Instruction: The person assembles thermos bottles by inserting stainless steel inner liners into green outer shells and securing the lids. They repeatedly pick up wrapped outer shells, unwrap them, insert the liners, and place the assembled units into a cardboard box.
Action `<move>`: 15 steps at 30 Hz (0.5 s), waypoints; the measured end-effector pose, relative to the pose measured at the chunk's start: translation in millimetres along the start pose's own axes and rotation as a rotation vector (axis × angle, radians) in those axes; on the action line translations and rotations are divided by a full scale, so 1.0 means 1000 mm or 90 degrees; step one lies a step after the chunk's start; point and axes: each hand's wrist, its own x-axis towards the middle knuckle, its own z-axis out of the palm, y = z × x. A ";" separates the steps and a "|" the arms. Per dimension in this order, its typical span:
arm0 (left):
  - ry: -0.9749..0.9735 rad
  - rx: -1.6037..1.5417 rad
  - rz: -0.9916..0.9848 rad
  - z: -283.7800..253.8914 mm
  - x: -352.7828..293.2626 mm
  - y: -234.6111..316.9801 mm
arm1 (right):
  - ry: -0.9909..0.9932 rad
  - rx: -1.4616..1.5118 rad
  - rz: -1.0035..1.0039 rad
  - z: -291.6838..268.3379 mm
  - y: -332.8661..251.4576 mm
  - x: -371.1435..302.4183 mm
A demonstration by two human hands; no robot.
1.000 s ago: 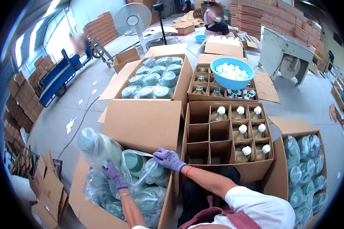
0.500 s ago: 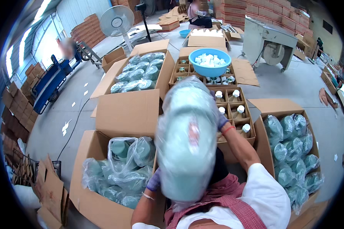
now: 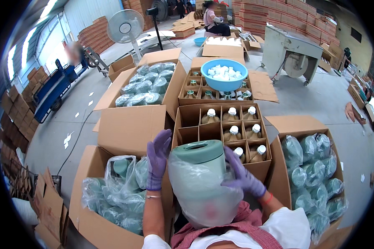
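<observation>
A large pale green plastic thermos shell (image 3: 201,154) stands upright in front of my body, with an oblong dark slot in its top. A clear plastic bag (image 3: 195,191) wraps its lower part, leaving the top bare. My right hand (image 3: 245,176), in a purple glove, grips the right side of the shell and bag. My left hand (image 3: 157,159), gloved likewise, is raised just left of the top, fingers stretched up and holding nothing. Beyond the shell is a divided carton (image 3: 226,107) with several white-capped bottles (image 3: 233,133); some left cells hold none.
Bagged green shells fill open cartons at the left (image 3: 89,166), far left (image 3: 170,93) and right (image 3: 278,178). A blue basin (image 3: 224,85) of white caps rests on another bottle carton. Farther off stand a fan (image 3: 125,26), a grey machine (image 3: 293,54) and a seated person (image 3: 216,23).
The shell has tipped from bag-covered to upright with its slotted top bare. My left hand has left its lower end and risen open beside it; my right hand has come down its side.
</observation>
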 end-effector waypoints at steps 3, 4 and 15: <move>-0.193 -0.065 -0.142 -0.002 0.029 -0.013 | -0.069 -0.064 -0.141 0.025 0.009 -0.058; -0.263 0.028 -0.156 0.007 0.028 -0.016 | -0.049 -0.020 -0.161 0.035 0.010 -0.079; -0.181 -0.461 -0.382 0.045 0.019 -0.077 | 0.147 -0.164 0.003 -0.068 -0.018 -0.002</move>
